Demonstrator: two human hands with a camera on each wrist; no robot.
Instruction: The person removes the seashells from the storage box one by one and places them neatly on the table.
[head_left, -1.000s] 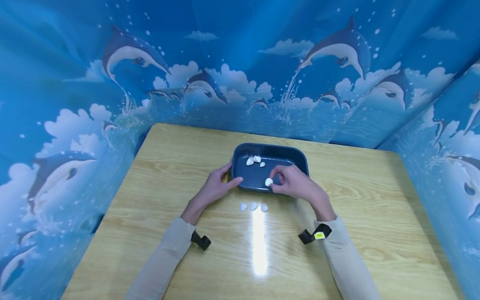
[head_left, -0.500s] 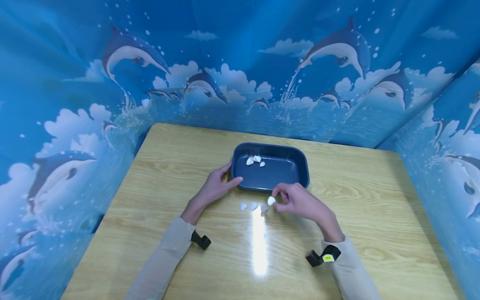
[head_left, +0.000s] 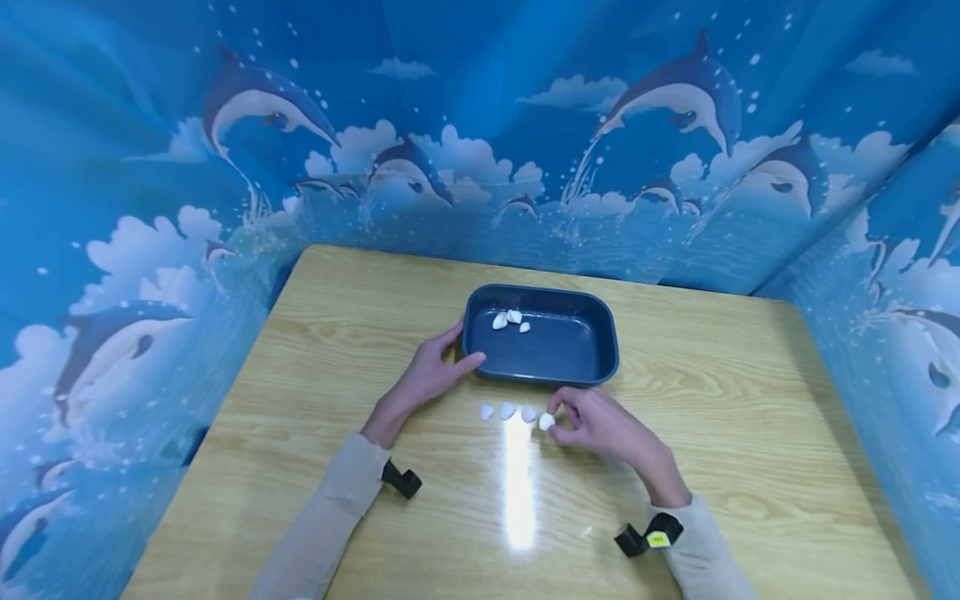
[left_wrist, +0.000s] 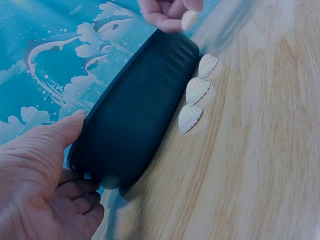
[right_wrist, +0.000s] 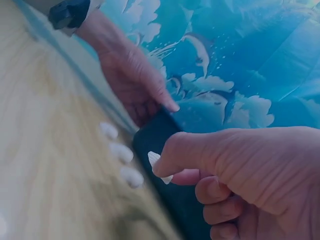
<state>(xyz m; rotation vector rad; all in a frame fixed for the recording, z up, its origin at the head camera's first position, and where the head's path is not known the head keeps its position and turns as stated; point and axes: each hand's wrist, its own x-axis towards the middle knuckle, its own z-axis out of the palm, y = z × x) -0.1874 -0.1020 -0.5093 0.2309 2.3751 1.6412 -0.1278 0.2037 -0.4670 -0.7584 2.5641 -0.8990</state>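
My right hand (head_left: 600, 427) pinches a white seashell (head_left: 547, 422) between thumb and fingertips, just in front of the tray. Ridges show on this shell in the right wrist view. Directly left of it, three more white shells (head_left: 507, 411) lie in a row on the table. My left hand (head_left: 431, 371) holds the left end of the dark blue rectangular tray (head_left: 562, 354), its thumb and fingers at either side of the front left corner. Inside the tray, towards the back left, sits a small group of three white shells (head_left: 513, 317).
The wooden table (head_left: 750, 433) reaches out on every side of the tray. Behind and beside it hangs a blue curtain (head_left: 480, 192) printed with dolphins. A bright light reflection (head_left: 519, 492) falls on the tabletop in front of the row.
My right hand has lifted the shell out of the tray and brought it forward to the right end of the row. My left hand has stayed on the tray.
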